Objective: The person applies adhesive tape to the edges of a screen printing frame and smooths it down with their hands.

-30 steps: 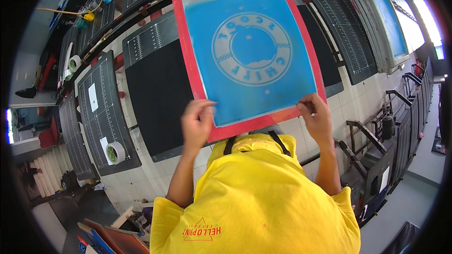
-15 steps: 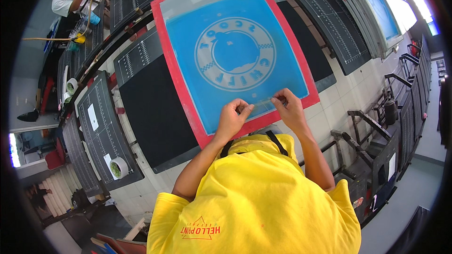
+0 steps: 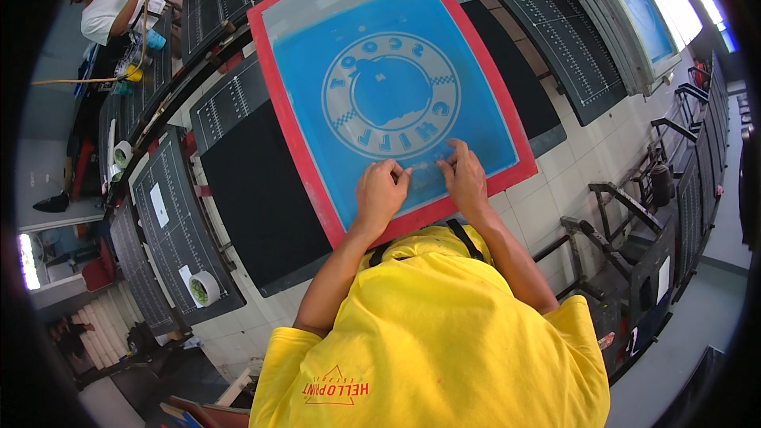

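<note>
Screen [image 3: 392, 95] found lying in front of the yellow shirt [image 3: 436, 325], near edge closest to it, judged to be so placed that its near part is within easy reach. Dark boards [image 3: 258, 182] are seen beyond the screen's left and right edges; whether its weight is borne by them cannot be told. A red frame [image 3: 501, 177] is fixed around blue mesh [image 3: 479, 123], on which a pale ring [image 3: 336, 99] is shown. The left hand [image 3: 382, 194] is held over the near edge, its fingers curled toward the thumb. The right hand [image 3: 466, 182] is held just beside it, nearer the near right corner, fingers bent and thumb drawn in. The fingertips are faced toward each other, apparently so that one small area can be handled from both sides. Whether anything thin is gripped, or the mesh touched, cannot be told.
</note>
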Action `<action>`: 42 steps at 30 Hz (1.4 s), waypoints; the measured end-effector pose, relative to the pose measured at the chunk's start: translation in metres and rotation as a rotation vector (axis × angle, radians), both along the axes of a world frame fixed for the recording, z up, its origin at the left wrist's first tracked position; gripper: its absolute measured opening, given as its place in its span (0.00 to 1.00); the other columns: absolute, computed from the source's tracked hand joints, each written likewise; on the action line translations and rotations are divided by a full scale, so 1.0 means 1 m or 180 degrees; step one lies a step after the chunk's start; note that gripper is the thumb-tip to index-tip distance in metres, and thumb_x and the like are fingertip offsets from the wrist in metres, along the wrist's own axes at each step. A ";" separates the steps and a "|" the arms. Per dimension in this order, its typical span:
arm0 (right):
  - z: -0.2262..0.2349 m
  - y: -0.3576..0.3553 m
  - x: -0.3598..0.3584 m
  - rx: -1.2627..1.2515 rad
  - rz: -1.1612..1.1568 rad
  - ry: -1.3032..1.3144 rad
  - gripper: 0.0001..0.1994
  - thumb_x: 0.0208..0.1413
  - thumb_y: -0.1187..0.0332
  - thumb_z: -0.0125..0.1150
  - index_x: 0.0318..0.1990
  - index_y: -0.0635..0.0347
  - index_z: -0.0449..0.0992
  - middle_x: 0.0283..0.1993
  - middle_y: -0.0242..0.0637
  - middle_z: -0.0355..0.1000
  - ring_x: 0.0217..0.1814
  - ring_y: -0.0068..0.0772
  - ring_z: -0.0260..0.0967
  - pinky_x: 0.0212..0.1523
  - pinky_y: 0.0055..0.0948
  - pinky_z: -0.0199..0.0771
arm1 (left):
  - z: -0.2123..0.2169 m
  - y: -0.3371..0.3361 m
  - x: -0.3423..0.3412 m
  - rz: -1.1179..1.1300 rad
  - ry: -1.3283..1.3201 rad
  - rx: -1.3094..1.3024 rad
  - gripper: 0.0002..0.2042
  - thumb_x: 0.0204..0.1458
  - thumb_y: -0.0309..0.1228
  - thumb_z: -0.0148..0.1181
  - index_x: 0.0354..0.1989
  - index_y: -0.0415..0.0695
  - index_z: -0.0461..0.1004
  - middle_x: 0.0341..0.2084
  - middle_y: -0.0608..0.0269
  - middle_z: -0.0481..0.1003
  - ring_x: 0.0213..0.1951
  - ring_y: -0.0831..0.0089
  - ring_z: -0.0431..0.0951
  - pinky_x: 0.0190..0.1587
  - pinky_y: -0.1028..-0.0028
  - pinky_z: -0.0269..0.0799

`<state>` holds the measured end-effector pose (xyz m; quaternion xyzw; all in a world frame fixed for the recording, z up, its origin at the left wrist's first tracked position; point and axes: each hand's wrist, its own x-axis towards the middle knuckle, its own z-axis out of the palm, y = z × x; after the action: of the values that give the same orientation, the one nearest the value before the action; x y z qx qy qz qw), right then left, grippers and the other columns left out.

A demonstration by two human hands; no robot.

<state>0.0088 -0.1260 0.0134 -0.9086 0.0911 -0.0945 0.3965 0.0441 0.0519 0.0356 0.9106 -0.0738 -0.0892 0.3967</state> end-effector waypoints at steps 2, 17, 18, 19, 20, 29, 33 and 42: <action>0.000 0.000 0.001 -0.0044 0.0022 -0.0003 0.19 0.52 0.74 0.65 0.51 0.61 0.69 0.32 0.42 0.71 0.38 0.45 0.69 0.38 0.40 0.70 | 0.000 -0.001 0.001 -0.0007 -0.0017 0.0112 0.12 0.50 0.35 0.65 0.22 0.40 0.74 0.20 0.57 0.75 0.31 0.57 0.75 0.34 0.59 0.69; 0.002 0.004 0.005 -0.0416 0.0002 -0.0129 0.20 0.51 0.74 0.65 0.52 0.61 0.70 0.36 0.43 0.72 0.41 0.45 0.70 0.40 0.40 0.72 | -0.009 -0.002 0.004 -0.0066 -0.0207 0.0282 0.12 0.50 0.37 0.66 0.25 0.39 0.77 0.20 0.55 0.75 0.28 0.56 0.75 0.31 0.60 0.69; 0.002 0.004 0.005 -0.0433 0.0014 -0.0142 0.19 0.51 0.74 0.65 0.52 0.61 0.70 0.36 0.43 0.72 0.41 0.45 0.71 0.40 0.40 0.72 | -0.009 -0.002 0.004 -0.0071 -0.0205 0.0282 0.12 0.50 0.37 0.66 0.25 0.39 0.77 0.20 0.55 0.75 0.28 0.56 0.76 0.32 0.60 0.69; 0.003 0.005 0.005 -0.0442 0.0011 -0.0131 0.20 0.51 0.74 0.65 0.52 0.61 0.70 0.36 0.43 0.72 0.41 0.45 0.71 0.40 0.40 0.73 | -0.008 -0.002 0.004 -0.0074 -0.0205 0.0283 0.12 0.50 0.37 0.66 0.25 0.39 0.77 0.20 0.55 0.75 0.28 0.56 0.76 0.32 0.60 0.69; 0.004 0.005 0.005 -0.0452 0.0006 -0.0120 0.20 0.51 0.74 0.65 0.52 0.61 0.70 0.36 0.43 0.72 0.41 0.46 0.71 0.40 0.41 0.73 | -0.008 -0.002 0.004 -0.0075 -0.0200 0.0298 0.12 0.50 0.37 0.66 0.25 0.39 0.77 0.20 0.55 0.76 0.29 0.56 0.76 0.32 0.60 0.69; 0.001 -0.003 0.004 -0.0945 -0.0056 -0.0236 0.19 0.48 0.72 0.66 0.49 0.61 0.72 0.42 0.44 0.71 0.45 0.47 0.68 0.47 0.41 0.69 | -0.005 -0.003 0.005 -0.0069 -0.0168 0.0391 0.12 0.51 0.37 0.65 0.25 0.40 0.77 0.21 0.56 0.77 0.30 0.56 0.76 0.32 0.61 0.70; 0.001 -0.013 -0.012 -0.1321 0.0011 -0.0333 0.21 0.47 0.69 0.68 0.51 0.59 0.75 0.51 0.44 0.70 0.56 0.46 0.64 0.56 0.45 0.63 | -0.008 -0.002 0.005 -0.0061 -0.0209 0.0392 0.12 0.51 0.38 0.64 0.25 0.41 0.77 0.22 0.56 0.77 0.30 0.57 0.77 0.32 0.61 0.70; -0.009 -0.012 -0.023 -0.1835 0.0581 -0.0229 0.22 0.61 0.52 0.53 0.61 0.44 0.73 0.75 0.40 0.50 0.79 0.48 0.36 0.74 0.58 0.26 | -0.009 -0.002 0.004 -0.0045 -0.0197 0.0336 0.12 0.51 0.38 0.63 0.25 0.41 0.77 0.20 0.56 0.77 0.28 0.56 0.77 0.31 0.59 0.70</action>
<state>-0.0146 -0.1381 0.0047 -0.9842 -0.0356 -0.1125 0.1322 0.0485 0.0496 0.0269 0.9320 -0.0876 -0.0676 0.3450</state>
